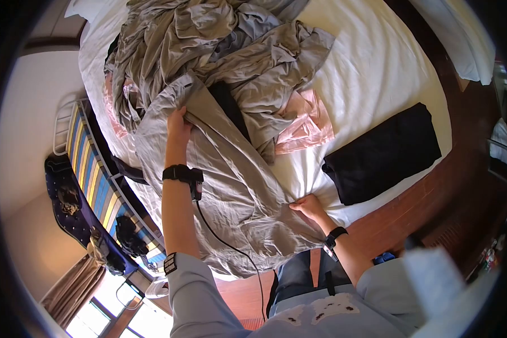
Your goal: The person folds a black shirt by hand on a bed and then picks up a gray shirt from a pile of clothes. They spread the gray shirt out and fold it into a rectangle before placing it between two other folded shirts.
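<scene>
white-sheeted bed [372, 67], wood floor [434, 197]. grey crumpled fabric garment [231, 186] spread btwn hands: left hand [178, 125] pinching far edge, right hand [308, 206] closed on near edge. black folded cloth [383, 152] nearby.

A bedroom: a white-sheeted bed [377, 73] heaped with clothes [208, 50], a curtained window [112, 304] beside it.

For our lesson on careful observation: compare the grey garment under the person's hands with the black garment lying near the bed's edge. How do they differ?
The grey garment is pale, spread out and wrinkled; the black garment is dark and folded into a neat rectangle. The grey garment is gripped by the left hand and the right hand; the black garment lies untouched. The grey one covers more area. Both rest on the white bed sheet.
</scene>
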A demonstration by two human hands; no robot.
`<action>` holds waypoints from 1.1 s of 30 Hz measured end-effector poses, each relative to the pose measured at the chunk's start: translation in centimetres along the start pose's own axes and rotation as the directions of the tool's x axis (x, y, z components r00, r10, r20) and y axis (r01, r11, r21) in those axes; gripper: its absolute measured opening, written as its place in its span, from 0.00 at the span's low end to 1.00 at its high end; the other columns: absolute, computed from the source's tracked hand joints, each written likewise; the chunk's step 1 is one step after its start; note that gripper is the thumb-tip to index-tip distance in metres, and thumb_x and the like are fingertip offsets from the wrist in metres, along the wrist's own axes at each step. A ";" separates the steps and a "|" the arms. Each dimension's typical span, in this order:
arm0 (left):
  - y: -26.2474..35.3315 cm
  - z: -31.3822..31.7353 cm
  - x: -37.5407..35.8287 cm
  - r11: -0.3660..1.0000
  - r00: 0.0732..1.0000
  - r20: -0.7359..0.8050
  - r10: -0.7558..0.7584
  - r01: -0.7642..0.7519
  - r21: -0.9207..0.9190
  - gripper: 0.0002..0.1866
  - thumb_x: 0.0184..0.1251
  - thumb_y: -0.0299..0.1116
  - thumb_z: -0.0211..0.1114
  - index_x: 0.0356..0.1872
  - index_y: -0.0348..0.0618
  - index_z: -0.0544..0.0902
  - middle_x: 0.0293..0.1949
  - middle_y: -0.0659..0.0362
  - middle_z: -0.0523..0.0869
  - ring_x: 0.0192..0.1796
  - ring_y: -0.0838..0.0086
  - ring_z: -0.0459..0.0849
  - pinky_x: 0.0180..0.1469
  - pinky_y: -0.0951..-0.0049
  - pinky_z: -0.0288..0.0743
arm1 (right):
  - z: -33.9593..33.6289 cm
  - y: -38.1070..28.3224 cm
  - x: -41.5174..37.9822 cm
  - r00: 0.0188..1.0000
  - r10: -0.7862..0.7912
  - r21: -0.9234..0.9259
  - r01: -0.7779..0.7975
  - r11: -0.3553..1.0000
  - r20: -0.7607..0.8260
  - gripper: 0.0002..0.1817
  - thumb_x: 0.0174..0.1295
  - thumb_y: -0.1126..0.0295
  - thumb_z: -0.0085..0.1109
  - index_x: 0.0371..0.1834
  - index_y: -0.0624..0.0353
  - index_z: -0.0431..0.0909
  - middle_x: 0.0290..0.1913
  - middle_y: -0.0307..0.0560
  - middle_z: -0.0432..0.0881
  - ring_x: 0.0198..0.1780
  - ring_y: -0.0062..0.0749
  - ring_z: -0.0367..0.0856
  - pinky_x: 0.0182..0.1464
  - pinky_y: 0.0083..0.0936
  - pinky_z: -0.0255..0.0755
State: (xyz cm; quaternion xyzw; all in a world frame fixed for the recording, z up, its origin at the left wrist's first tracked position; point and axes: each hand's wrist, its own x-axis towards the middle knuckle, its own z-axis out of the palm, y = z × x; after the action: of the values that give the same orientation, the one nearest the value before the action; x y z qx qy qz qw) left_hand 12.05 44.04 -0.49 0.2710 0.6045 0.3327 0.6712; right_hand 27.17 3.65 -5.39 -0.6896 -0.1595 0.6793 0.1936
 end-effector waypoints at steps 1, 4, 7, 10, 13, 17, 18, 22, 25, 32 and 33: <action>0.2 0.0 0.3 0.998 0.999 0.000 -0.054 0.054 -0.046 0.14 0.56 0.30 0.56 0.41 0.33 0.73 0.38 0.53 0.77 0.40 0.66 0.76 0.44 0.71 0.71 | -0.1 -0.1 -0.1 1.000 0.016 -0.020 -0.016 1.000 0.000 0.16 0.43 0.59 0.63 0.25 0.63 0.80 0.21 0.48 0.80 0.23 0.29 0.77 0.31 0.23 0.67; 0.5 0.4 1.7 0.993 0.988 0.127 -0.084 0.093 -0.074 0.16 0.57 0.31 0.55 0.44 0.34 0.70 0.41 0.53 0.76 0.43 0.66 0.76 0.46 0.70 0.70 | -0.1 -0.1 -0.2 1.000 -0.002 0.004 0.002 1.000 -0.013 0.16 0.43 0.58 0.62 0.24 0.63 0.80 0.21 0.47 0.80 0.22 0.29 0.77 0.30 0.23 0.67; 1.4 2.7 0.6 0.998 0.983 0.172 -0.059 0.057 0.015 0.17 0.59 0.34 0.53 0.47 0.36 0.69 0.44 0.54 0.76 0.46 0.66 0.74 0.50 0.69 0.68 | 0.1 0.2 0.0 1.000 0.006 0.013 -0.006 1.000 -0.023 0.16 0.43 0.58 0.62 0.23 0.63 0.80 0.20 0.47 0.80 0.22 0.29 0.77 0.30 0.22 0.67; 2.3 3.8 1.0 0.999 0.990 0.135 -0.038 0.036 0.020 0.19 0.60 0.39 0.54 0.48 0.37 0.69 0.45 0.55 0.76 0.47 0.66 0.74 0.51 0.68 0.67 | 0.2 0.4 0.1 1.000 -0.001 0.066 0.002 0.998 -0.013 0.15 0.43 0.59 0.63 0.22 0.63 0.80 0.19 0.47 0.79 0.22 0.28 0.76 0.29 0.22 0.66; 3.1 4.1 2.2 0.999 0.991 0.133 0.007 -0.003 -0.032 0.20 0.62 0.41 0.52 0.48 0.36 0.69 0.45 0.55 0.75 0.47 0.66 0.74 0.51 0.67 0.68 | 0.2 0.1 0.1 0.999 -0.012 0.055 0.013 0.998 -0.031 0.15 0.42 0.60 0.64 0.21 0.63 0.80 0.19 0.46 0.79 0.21 0.28 0.76 0.29 0.22 0.66; 1.9 3.3 1.9 0.976 0.965 0.257 0.046 0.011 -0.218 0.19 0.61 0.39 0.53 0.48 0.37 0.69 0.45 0.54 0.75 0.48 0.65 0.74 0.51 0.67 0.67 | 0.1 -0.1 0.1 0.999 0.001 0.013 0.000 1.000 -0.045 0.14 0.42 0.61 0.64 0.21 0.63 0.80 0.19 0.46 0.79 0.21 0.26 0.75 0.28 0.21 0.66; 1.3 3.3 1.4 0.980 0.966 0.255 0.042 0.010 -0.199 0.18 0.59 0.37 0.55 0.47 0.37 0.69 0.44 0.55 0.76 0.46 0.66 0.74 0.50 0.68 0.68 | 0.1 -0.2 0.0 0.999 -0.012 0.014 0.012 1.000 -0.052 0.13 0.43 0.63 0.64 0.22 0.63 0.80 0.19 0.45 0.80 0.21 0.24 0.75 0.28 0.20 0.65; -1.8 1.4 -0.7 0.998 0.980 0.197 -0.008 -0.006 0.069 0.17 0.53 0.32 0.60 0.43 0.36 0.72 0.38 0.57 0.78 0.38 0.71 0.76 0.41 0.76 0.70 | 0.1 0.0 0.1 0.998 -0.038 0.044 0.040 0.998 -0.044 0.12 0.43 0.65 0.64 0.22 0.64 0.81 0.20 0.43 0.80 0.21 0.21 0.74 0.28 0.18 0.65; -2.7 0.7 -2.9 0.940 0.985 0.171 -0.023 -0.037 0.339 0.14 0.51 0.28 0.59 0.40 0.35 0.73 0.34 0.57 0.78 0.36 0.72 0.76 0.37 0.75 0.70 | 0.1 0.0 0.3 0.998 -0.036 0.036 0.038 0.999 -0.050 0.12 0.43 0.65 0.64 0.22 0.65 0.80 0.19 0.44 0.80 0.21 0.21 0.73 0.28 0.18 0.65; -3.1 -0.9 -2.5 0.996 0.990 0.140 0.030 -0.041 0.077 0.13 0.56 0.25 0.51 0.43 0.35 0.70 0.39 0.55 0.75 0.40 0.71 0.75 0.40 0.77 0.68 | 0.2 -0.3 0.1 0.998 -0.035 0.085 0.039 0.996 -0.058 0.11 0.42 0.66 0.65 0.22 0.65 0.80 0.20 0.44 0.80 0.22 0.20 0.73 0.29 0.18 0.65; -3.1 -0.9 -2.7 0.999 0.991 0.128 0.029 -0.024 -0.044 0.14 0.56 0.25 0.49 0.45 0.34 0.68 0.41 0.54 0.75 0.42 0.71 0.74 0.42 0.77 0.68 | 0.4 0.0 0.3 0.997 -0.040 0.111 0.046 0.993 -0.059 0.11 0.41 0.66 0.66 0.21 0.65 0.80 0.20 0.46 0.80 0.22 0.23 0.75 0.30 0.19 0.66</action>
State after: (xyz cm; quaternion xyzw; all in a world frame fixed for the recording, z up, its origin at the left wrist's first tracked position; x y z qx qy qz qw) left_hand 11.40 39.94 -1.30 0.2858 0.5491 0.3360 0.7099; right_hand 26.83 3.83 -5.62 -0.6931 -0.1304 0.6630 0.2511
